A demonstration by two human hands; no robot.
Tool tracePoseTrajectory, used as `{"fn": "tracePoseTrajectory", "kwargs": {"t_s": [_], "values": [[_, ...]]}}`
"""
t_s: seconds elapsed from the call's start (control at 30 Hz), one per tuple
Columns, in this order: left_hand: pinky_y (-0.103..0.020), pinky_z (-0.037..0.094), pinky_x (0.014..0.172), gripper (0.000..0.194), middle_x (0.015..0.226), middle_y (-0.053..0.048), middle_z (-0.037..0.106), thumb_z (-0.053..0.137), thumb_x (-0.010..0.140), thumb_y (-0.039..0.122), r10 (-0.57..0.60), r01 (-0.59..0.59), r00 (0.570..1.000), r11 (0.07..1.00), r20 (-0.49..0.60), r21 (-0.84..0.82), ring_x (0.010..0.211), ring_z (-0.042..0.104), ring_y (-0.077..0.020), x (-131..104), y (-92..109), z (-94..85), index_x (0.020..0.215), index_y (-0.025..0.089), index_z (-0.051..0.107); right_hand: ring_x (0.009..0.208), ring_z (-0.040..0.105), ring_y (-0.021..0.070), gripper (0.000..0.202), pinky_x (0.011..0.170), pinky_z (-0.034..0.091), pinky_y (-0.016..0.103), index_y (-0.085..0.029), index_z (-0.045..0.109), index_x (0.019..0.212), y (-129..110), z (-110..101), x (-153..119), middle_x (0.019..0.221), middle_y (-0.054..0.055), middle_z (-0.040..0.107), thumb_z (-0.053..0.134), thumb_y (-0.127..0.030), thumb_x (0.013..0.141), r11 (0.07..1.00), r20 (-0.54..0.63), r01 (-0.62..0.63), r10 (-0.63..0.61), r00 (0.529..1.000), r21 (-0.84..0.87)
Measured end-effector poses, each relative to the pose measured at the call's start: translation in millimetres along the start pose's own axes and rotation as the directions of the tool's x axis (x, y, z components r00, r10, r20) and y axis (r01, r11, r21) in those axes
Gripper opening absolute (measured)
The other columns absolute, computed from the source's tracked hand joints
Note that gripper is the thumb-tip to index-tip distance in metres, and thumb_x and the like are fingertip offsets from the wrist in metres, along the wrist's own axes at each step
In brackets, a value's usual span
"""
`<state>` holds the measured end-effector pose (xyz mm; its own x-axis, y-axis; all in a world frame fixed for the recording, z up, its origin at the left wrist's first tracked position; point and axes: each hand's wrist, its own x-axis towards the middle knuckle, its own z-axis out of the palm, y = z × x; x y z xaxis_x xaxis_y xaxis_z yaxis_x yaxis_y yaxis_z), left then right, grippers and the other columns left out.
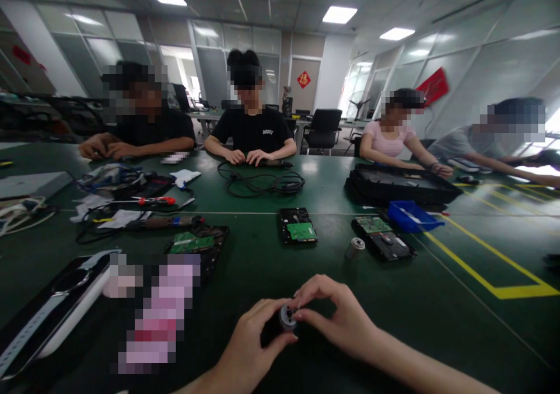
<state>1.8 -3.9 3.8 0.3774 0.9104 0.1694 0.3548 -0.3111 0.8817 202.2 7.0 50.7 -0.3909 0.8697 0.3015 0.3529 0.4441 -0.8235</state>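
A dark green desk [249,248] spreads across the scene, with people seated along its far side. The largest thing on it is a black tray [405,187] at the far right, and a loose coil of black cable [262,181] lies before the person in the middle. The left hand [249,333] and the right hand [343,312] come in from the near edge and meet low in the middle of the view. A blue bin [413,216] sits just beside a hard drive [387,239] on the right; another drive [298,226] lies straight beyond the hands, well apart from them. Smallest are two metal pieces. A spare cylinder [355,248] stands on the desk beyond the right hand, touched by neither grip. The held cylinder [287,319] is in the left grip, at its open end, with the fingers along the far side and the thumb along the near side; its round end, marked with dark holes, faces up. The right grip is narrow, thumb and forefinger tips close together at the right of that end; whether they pinch anything cannot be told, nor whether the piece's base touches the desk.
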Motion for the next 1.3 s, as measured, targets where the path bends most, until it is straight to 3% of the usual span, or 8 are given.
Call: {"fn": "tracePoseTrajectory", "kwargs": {"t_s": [0.3, 0.5, 0.63, 0.8, 0.97, 1.1, 1.2, 1.3], "values": [[-0.033, 0.051, 0.089, 0.035, 0.104, -0.003, 0.071, 0.075, 0.077, 0.014, -0.017, 0.017, 1.000, 1.000, 0.020, -0.017, 0.098, 0.065, -0.0221, 1, 1, -0.2, 0.109, 0.024, 0.067, 0.082, 0.066, 0.0175, 0.007, 0.078, 0.051, 0.032, -0.020, 0.064, 0.083, 5, 12, 1, 0.085, 0.002, 0.072, 0.071, -0.020, 0.081, 0.999, 0.034, 0.034, -0.033, 0.999, -0.026], [-0.034, 0.050, 0.093, 0.039, 0.109, -0.002, 0.070, 0.075, 0.077, 0.014, -0.001, 0.002, 1.000, 1.000, 0.022, -0.009, 0.102, 0.064, -0.0224, 0, 2, -0.7, 0.112, 0.027, 0.066, 0.076, 0.066, 0.0154, 0.015, 0.074, 0.053, 0.029, -0.019, 0.056, 0.095, 4, 6, -3, 0.082, 0.002, 0.066, 0.066, -0.022, 0.084, 0.999, -0.124, 0.018, -0.012, 0.992, 0.046], [-0.034, 0.051, 0.092, 0.037, 0.108, -0.002, 0.070, 0.074, 0.078, 0.015, -0.001, 0.001, 1.000, 1.000, 0.024, -0.009, 0.101, 0.064, -0.0225, 1, 3, -1.4, 0.111, 0.026, 0.066, 0.089, 0.066, 0.0177, 0.025, 0.082, 0.053, 0.031, -0.020, 0.056, 0.103, 6, 7, -6, 0.094, 0.004, 0.068, 0.069, -0.021, 0.081, 0.998, -0.088, 0.022, -0.017, 0.996, 0.060], [-0.033, 0.052, 0.088, 0.035, 0.106, -0.003, 0.070, 0.073, 0.079, 0.014, -0.006, 0.006, 1.000, 1.000, 0.020, -0.007, 0.098, 0.065, -0.0222, 0, 2, -0.9, 0.111, 0.025, 0.067, 0.087, 0.067, 0.0181, 0.018, 0.079, 0.053, 0.031, -0.022, 0.064, 0.094, 9, 15, -6, 0.092, 0.002, 0.070, 0.072, -0.021, 0.078, 0.999, -0.034, 0.028, -0.028, 0.999, -0.019], [-0.033, 0.051, 0.089, 0.037, 0.107, -0.002, 0.070, 0.075, 0.077, 0.015, -0.004, 0.004, 1.000, 1.000, 0.018, -0.013, 0.099, 0.065, -0.0224, -1, 1, -0.4, 0.112, 0.026, 0.066, 0.079, 0.068, 0.0172, 0.006, 0.075, 0.054, 0.031, -0.020, 0.063, 0.083, 13, 21, -5, 0.084, 0.003, 0.071, 0.069, -0.021, 0.082, 0.998, -0.069, -0.022, 0.026, 0.997, 0.063], [-0.031, 0.051, 0.088, 0.036, 0.105, -0.001, 0.070, 0.076, 0.077, 0.015, 0.007, -0.006, 1.000, 1.000, 0.019, -0.019, 0.097, 0.065, -0.0207, 0, 1, -0.4, 0.110, 0.026, 0.066, 0.079, 0.068, 0.0161, 0.014, 0.074, 0.054, 0.030, -0.020, 0.055, 0.076, 10, 24, -3, 0.082, 0.002, 0.070, 0.067, -0.016, 0.083, 0.988, -0.102, 0.004, 0.012, 0.995, 0.156], [-0.031, 0.051, 0.089, 0.035, 0.105, -0.001, 0.070, 0.076, 0.077, 0.015, 0.007, -0.007, 1.000, 1.000, 0.025, -0.002, 0.098, 0.065, -0.0210, 1, 3, -0.6, 0.109, 0.025, 0.067, 0.079, 0.069, 0.0157, 0.019, 0.074, 0.055, 0.030, -0.021, 0.050, 0.074, 3, 13, 1, 0.083, 0.003, 0.070, 0.064, -0.016, 0.085, 0.979, -0.133, 0.038, -0.011, 0.991, 0.202], [-0.035, 0.050, 0.093, 0.040, 0.108, -0.002, 0.070, 0.076, 0.077, 0.017, -0.002, 0.001, 1.000, 1.000, 0.031, 0.027, 0.101, 0.065, -0.0229, 1, 3, -1.2, 0.114, 0.026, 0.066, 0.083, 0.069, 0.0168, 0.020, 0.076, 0.056, 0.032, -0.021, 0.049, 0.073, 2, -15, -1, 0.086, 0.004, 0.071, 0.062, -0.018, 0.087, 0.987, -0.095, 0.032, -0.017, 0.995, 0.157]]}}
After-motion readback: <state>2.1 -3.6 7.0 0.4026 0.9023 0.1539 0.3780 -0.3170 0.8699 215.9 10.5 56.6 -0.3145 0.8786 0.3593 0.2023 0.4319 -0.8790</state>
